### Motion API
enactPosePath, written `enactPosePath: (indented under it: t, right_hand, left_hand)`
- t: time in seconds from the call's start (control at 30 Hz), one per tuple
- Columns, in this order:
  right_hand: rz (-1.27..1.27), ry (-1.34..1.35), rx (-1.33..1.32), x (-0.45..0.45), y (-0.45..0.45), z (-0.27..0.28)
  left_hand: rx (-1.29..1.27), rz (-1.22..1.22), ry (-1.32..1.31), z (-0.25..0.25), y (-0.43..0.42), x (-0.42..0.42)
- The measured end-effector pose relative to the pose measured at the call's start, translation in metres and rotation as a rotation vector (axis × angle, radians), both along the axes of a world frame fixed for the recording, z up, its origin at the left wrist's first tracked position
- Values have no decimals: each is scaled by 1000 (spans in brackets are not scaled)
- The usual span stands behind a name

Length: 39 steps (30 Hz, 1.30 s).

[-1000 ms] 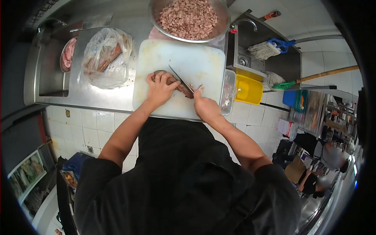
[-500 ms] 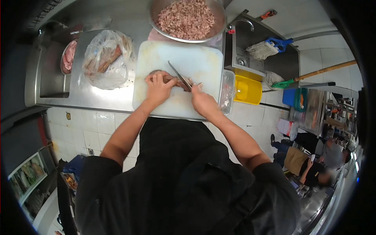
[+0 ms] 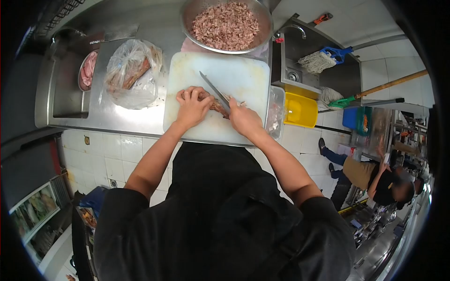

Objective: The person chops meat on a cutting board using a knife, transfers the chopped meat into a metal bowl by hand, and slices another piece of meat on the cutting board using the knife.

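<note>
On the white cutting board (image 3: 234, 68) lies a long piece of brown meat (image 3: 217, 106). My left hand (image 3: 192, 107) is closed over the meat's left end, fingers curled and pressing it to the board. In my right hand (image 3: 243, 120) is a knife (image 3: 211, 85), its handle hidden in the fist. The blade points up and to the left, lying along the meat's right part. Small scraps sit beside the blade. Above the board stands a large metal bowl (image 3: 266, 35) heaped with diced meat (image 3: 226, 25).
A plastic bag (image 3: 133, 75) with more brown meat rests on the steel counter to the left. Beyond it is a sink (image 3: 68, 100) with a bowl of pink meat (image 3: 88, 70). Right of the board are a clear tray (image 3: 275, 110), a yellow bin (image 3: 300, 110) and mops (image 3: 315, 62).
The whole view has shifted slightly. My hands keep nearly the same places on the meat and knife. In the background, a person has moved at the right.
</note>
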State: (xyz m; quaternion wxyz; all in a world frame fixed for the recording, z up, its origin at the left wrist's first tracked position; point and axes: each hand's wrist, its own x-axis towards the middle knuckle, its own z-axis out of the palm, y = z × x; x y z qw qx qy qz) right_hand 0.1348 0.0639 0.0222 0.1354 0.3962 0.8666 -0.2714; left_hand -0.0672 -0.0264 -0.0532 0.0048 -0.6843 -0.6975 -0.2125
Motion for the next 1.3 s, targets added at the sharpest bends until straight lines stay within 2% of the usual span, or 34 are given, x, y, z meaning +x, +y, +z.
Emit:
enactPosePath:
  t: [0.13, 0.27, 0.33, 0.4, 0.5, 0.63, 0.7, 0.8, 0.83, 0.9, 0.97, 1.1, 1.2, 1.3]
  right_hand:
    - [-1, -29, -70, 21, -21, 58]
    - [23, -124, -130, 45, -43, 78]
    - [16, -143, -152, 41, -43, 63]
    - [-15, -21, -69, 24, -36, 14]
    - [-19, -24, -42, -7, -23, -5]
    - [-10, 37, -18, 10, -18, 17]
    - [35, 18, -65, 26, -29, 51]
    - [37, -84, -146, 40, -37, 70]
    - [44, -90, -151, 37, -38, 58]
    - [32, 82, -26, 23, -37, 13]
    - [8, 69, -15, 2, -30, -10]
    - [29, 69, 27, 0, -18, 1]
    - [33, 10, -132, 23, -30, 66]
    - [24, 72, -102, 24, -38, 35]
  left_hand:
    - [68, 6, -9, -10, -3, 4]
    - [83, 20, 6, -7, -2, 4]
    - [38, -15, -2, -2, -4, 4]
    - [29, -14, -7, -2, -5, 4]
    - [56, 3, 0, -4, 0, 4]
    - [85, 19, -6, -10, -2, 6]
    - [86, -1, -3, -9, -7, 6]
    - [95, -10, 4, -3, -1, 3]
    - [77, -18, 4, -2, -4, 3]
    - [56, -8, -3, -3, -3, 2]
    - [42, -7, 1, -3, -5, 4]
    - [87, -12, 3, -5, -1, 2]
    - [86, -14, 2, -6, -5, 5]
    - [80, -13, 14, -5, -1, 2]
